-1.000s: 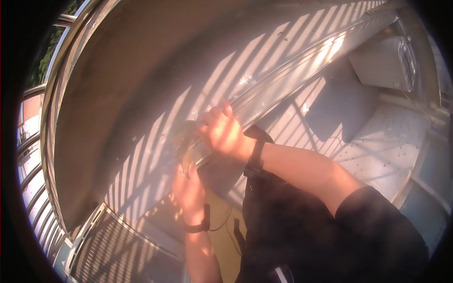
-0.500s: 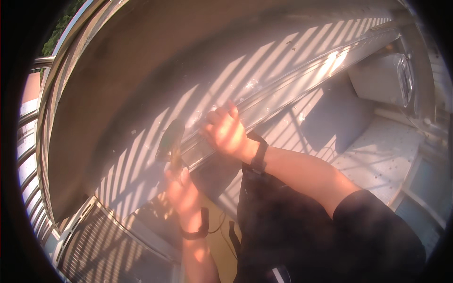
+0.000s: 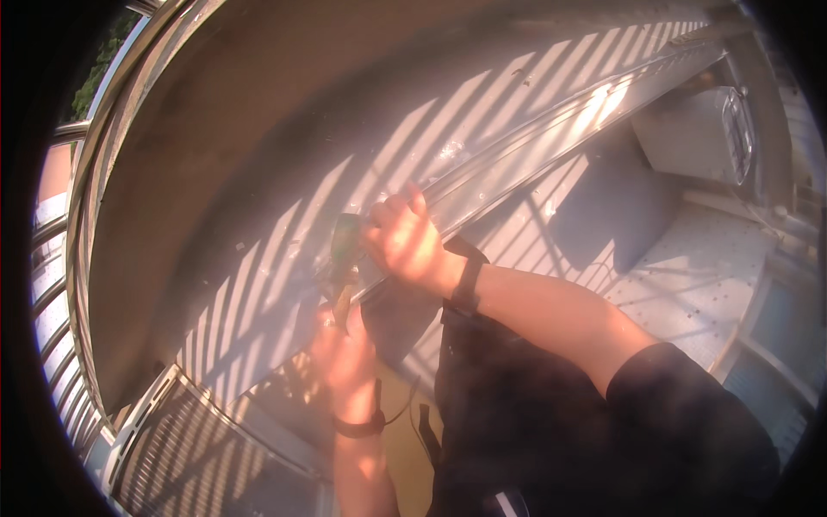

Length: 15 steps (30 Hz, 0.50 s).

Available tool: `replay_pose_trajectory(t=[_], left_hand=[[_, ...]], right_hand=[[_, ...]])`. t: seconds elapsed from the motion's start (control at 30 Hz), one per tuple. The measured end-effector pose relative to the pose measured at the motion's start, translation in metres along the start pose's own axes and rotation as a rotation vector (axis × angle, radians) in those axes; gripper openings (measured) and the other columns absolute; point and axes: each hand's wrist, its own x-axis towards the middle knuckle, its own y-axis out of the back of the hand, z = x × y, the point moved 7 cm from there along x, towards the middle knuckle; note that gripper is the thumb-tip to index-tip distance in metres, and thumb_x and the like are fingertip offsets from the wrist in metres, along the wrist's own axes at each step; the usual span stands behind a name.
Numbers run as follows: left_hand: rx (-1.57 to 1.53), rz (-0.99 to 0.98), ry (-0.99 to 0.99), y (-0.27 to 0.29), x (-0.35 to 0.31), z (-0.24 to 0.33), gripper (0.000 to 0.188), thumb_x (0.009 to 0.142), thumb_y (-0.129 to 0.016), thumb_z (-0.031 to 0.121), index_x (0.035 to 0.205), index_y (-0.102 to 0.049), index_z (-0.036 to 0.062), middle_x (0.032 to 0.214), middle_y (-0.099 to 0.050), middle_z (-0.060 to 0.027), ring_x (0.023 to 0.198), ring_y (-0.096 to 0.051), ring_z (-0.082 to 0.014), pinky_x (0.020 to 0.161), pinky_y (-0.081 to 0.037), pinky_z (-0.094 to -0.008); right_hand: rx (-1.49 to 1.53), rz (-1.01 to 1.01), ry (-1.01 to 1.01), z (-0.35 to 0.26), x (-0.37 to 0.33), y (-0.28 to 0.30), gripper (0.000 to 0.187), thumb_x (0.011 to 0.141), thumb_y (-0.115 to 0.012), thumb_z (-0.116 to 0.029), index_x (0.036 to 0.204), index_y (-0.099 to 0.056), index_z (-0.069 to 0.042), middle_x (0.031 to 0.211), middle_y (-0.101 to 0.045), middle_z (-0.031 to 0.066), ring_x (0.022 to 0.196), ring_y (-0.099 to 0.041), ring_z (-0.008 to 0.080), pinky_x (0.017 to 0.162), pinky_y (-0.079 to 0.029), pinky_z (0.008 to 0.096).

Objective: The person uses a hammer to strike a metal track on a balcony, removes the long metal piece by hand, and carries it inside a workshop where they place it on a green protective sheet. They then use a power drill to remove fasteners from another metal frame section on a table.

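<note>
My left hand [image 3: 346,353] is closed around the tan handle of a small tool [image 3: 346,239] with a broad greenish head. The head points away from me, and blur hides its exact kind. Just right of it, my right hand [image 3: 405,237] is curled over a long pale metal rail [image 3: 525,146], gripping it near its close end. The tool's head is close to the right hand's fingers; whether they touch cannot be made out. Beneath and beyond both hands lies a pale surface [image 3: 405,138] striped with shadow and dotted with small bright bits.
A curved, brown-looking wall [image 3: 215,112] rises beyond the surface. Metal railing bars [image 3: 52,267] stand at the far left. A ribbed grille panel [image 3: 189,439] is at the lower left. To the right are a pale box [image 3: 689,142] and a speckled floor [image 3: 689,276].
My left hand and the tool have moved right, bringing the greenish head nearer my right hand. The right hand has stayed nearly in place on the rail.
</note>
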Motion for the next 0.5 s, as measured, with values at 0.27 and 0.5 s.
replay_pose_trajectory(t=[0.27, 0.5], left_hand=[[-0.035, -0.028, 0.016, -0.003, 0.006, -0.001, 0.026, 0.099, -0.057, 0.024, 0.107, -0.061, -0.0001, 0.083, -0.065, -0.0256, 0.081, -0.063, -0.0464, 0.07, -0.048, -0.0497], [-0.192, 0.07, 0.009, 0.008, 0.004, 0.0, 0.027, 0.099, -0.06, 0.025, 0.108, -0.06, -0.0007, 0.08, -0.065, -0.0242, 0.076, -0.064, -0.0448, 0.069, -0.049, -0.0475]], right_hand=[[0.041, -0.044, 0.019, -0.001, -0.002, -0.006, 0.018, 0.076, -0.069, -0.023, 0.093, -0.069, -0.016, 0.089, -0.058, 0.0072, 0.088, -0.057, 0.0298, 0.099, -0.036, 0.062], [-0.008, -0.003, -0.002, 0.001, 0.006, -0.001, 0.017, 0.08, -0.069, -0.028, 0.089, -0.073, -0.015, 0.085, -0.06, 0.0074, 0.089, -0.058, 0.0296, 0.099, -0.04, 0.0588]])
